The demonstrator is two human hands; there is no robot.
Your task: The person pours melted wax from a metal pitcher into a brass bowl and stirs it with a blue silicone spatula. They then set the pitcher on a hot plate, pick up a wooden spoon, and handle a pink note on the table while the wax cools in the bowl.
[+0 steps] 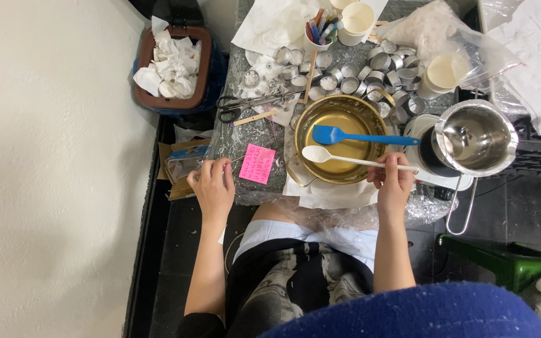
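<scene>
pink note: writing too small to read
left hand: fingertips curl under, what they pinch is hidden
white spoon: handle end covered by right hand
steel pot: hides most of the burner beneath
green object: partly cut off, kind unclear

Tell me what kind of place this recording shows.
Probably a small home craft corner, perhaps for candle making: a low table crowded with empty tealight tins, a brass pot with spatulas, and a steel pouring pitcher on a hotplate.
</scene>
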